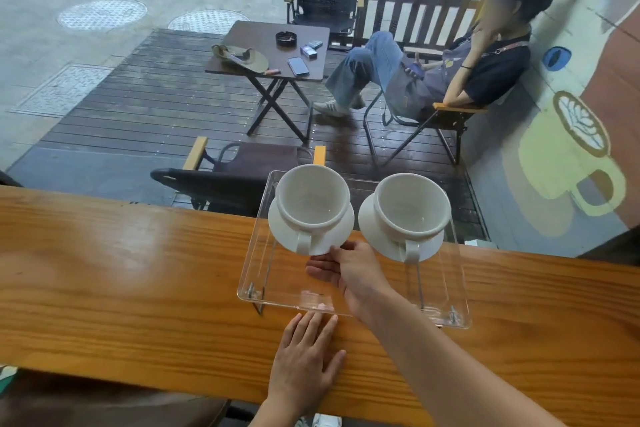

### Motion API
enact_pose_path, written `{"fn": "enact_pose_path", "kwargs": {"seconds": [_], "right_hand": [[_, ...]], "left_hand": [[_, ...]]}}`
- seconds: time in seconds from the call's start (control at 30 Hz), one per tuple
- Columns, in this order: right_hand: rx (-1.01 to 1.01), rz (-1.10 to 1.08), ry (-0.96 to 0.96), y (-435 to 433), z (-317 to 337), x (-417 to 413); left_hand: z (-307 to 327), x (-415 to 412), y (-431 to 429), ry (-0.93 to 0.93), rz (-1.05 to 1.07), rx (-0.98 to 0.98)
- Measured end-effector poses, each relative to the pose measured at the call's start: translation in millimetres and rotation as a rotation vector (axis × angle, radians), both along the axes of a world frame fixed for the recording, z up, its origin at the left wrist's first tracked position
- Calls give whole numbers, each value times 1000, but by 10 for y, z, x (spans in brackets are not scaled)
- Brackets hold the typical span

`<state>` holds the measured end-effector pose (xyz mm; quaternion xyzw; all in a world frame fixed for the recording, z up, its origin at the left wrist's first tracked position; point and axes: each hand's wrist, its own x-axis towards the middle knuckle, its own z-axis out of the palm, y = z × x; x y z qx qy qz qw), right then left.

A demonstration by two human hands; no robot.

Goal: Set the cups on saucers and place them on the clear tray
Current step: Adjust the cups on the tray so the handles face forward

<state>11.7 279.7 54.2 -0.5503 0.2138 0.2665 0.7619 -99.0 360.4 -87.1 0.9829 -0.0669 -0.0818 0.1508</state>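
Two white cups stand on white saucers on the clear tray (273, 281). The left cup (313, 198) sits on the left saucer (277, 224), its handle toward me. The right cup (410, 206) rests on the right saucer (372, 229), handle also toward me. My right hand (349, 272) reaches over the tray and pinches the near rim of the left saucer with thumb and fingers. My left hand (304, 360) lies flat on the wooden counter, fingers spread, fingertips touching the tray's near edge.
The tray stands on small metal legs at the far edge of the wooden counter (121, 281). Beyond the counter is a deck with folding chairs, a small table (270, 48) holding a phone and ashtray, and a seated person (450, 69).
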Motion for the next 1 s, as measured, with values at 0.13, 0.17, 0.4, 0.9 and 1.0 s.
{"fn": "enact_pose_path", "kwargs": {"seconds": [0.13,0.17,0.4,0.9,1.0], "right_hand": [[2,-16,-1,51,-12,31],[0,-14,2,62,-8,42],[5,-2,4,108,-23,62],[24,61,3,31,2,74],[30,74,6,20,14,71]], "left_hand": [[-20,0,2,-20,0,21],[-24,-2,3,-24,-1,22],[-58,-2,-2,-45,12,23],[-84,-30,-14,-12,36,-29],[-91,-27,-11,9,44,-5]]}}
